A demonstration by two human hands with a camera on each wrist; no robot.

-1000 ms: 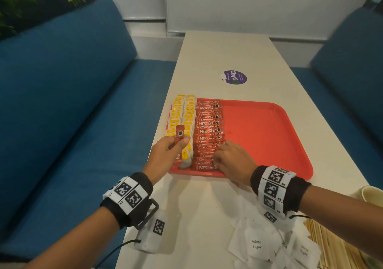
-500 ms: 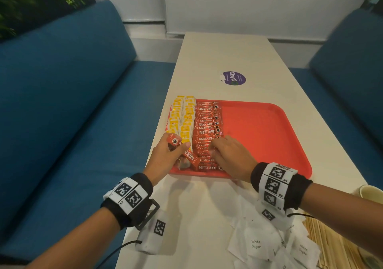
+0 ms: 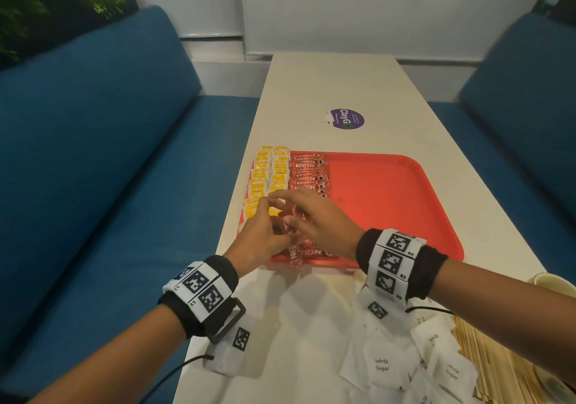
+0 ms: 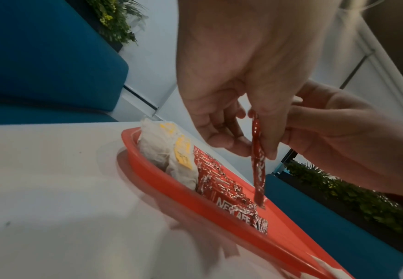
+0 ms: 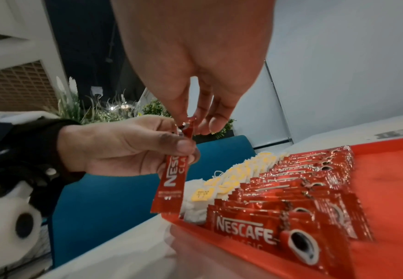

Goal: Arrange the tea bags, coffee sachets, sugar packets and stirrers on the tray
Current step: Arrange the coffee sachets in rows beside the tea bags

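Observation:
Both hands meet over the near left corner of the red tray (image 3: 389,204). One red coffee sachet (image 5: 171,181) hangs upright between them. My left hand (image 3: 274,223) pinches its middle with the thumb, and my right hand (image 3: 285,209) pinches its top end. In the left wrist view the sachet (image 4: 258,166) dangles just above the row of coffee sachets (image 3: 308,173) that lies in the tray. Two columns of yellow-tagged tea bags (image 3: 271,170) fill the tray's left edge. White sugar packets (image 3: 383,363) and wooden stirrers (image 3: 498,363) lie on the table near me.
The right part of the tray is bare red. A paper cup (image 3: 558,282) stands at the table's right edge. A purple sticker (image 3: 346,119) is on the table beyond the tray. Blue benches (image 3: 93,185) flank the narrow white table.
My right hand has lifted off the sachet row and taken the top of the sachet that my left hand holds. The sachet now hangs upright over the tray's near edge.

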